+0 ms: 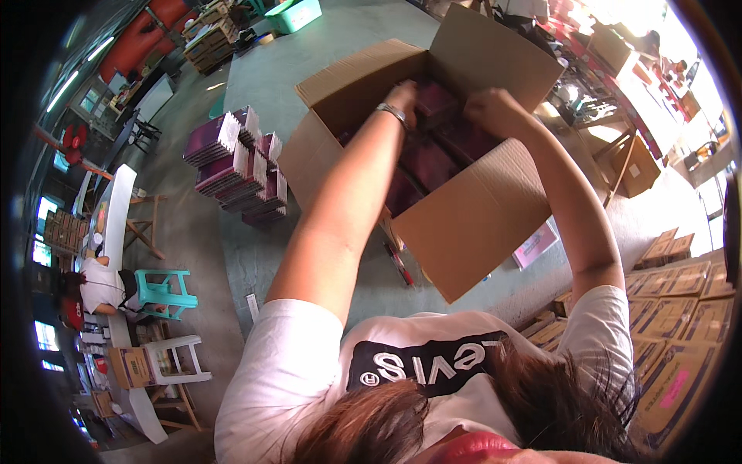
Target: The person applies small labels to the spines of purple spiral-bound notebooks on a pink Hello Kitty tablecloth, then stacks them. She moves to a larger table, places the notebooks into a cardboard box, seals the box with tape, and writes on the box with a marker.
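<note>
An open cardboard carton (479,224) stands on the grey-green table in front of me, its flaps spread. Inside lie several stacks of purple booklets (429,165), side by side. One purple booklet stack (437,102) sits higher, near the far inner wall. My left hand (403,102), with a metal-banded watch at the wrist, is closed at that stack's left side, its fingertips partly hidden. My right hand (491,113) curls its fingers down at the stack's right side. More piled purple booklets (239,166) with pale edges stand left of the carton.
A red pen-like tool (403,267) and a pink-and-white printed sheet (535,243) lie near the carton. A green bin (294,14) is at the far edge. Closed cartons (680,309) are stacked at right. Leftward are a turquoise stool (166,294) and a seated person (104,282).
</note>
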### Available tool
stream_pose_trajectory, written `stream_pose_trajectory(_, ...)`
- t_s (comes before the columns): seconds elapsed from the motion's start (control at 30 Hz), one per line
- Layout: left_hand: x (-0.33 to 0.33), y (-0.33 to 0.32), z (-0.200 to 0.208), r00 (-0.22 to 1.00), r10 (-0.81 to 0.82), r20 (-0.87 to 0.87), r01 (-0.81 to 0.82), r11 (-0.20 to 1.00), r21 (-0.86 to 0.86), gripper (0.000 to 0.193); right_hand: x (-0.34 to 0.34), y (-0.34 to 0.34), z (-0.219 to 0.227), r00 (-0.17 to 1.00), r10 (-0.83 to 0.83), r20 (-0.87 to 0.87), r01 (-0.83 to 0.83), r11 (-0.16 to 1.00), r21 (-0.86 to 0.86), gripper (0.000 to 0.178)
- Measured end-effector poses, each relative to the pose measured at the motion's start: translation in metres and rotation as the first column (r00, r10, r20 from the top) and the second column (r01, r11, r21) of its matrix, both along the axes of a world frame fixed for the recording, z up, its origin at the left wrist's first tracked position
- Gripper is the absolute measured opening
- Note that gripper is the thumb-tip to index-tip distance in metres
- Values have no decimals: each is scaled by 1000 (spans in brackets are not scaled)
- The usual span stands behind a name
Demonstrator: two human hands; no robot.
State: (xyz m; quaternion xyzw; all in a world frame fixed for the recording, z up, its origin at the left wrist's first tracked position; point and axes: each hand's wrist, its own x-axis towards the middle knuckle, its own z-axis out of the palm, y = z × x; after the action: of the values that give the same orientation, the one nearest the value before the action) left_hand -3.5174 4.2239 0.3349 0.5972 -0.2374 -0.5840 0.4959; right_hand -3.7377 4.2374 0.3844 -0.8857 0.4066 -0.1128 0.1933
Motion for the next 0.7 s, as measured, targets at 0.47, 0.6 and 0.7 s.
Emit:
stream_pose_trajectory(0.47,110,139,101,934,279,223,-35,694,-719,62,106,1,-34,601,556,-575,108,656,747,41)
stream_pose_trajectory(0.6,263,230,83,469,882,-43,-664,321,-675,72,180,2,47,807,503,-309,-327,817,475,29)
stream_pose_trajectory(0.7,363,294,31,123,927,355,-852,282,-442,81,300,48,67,888,159,432,-330,875,354,33)
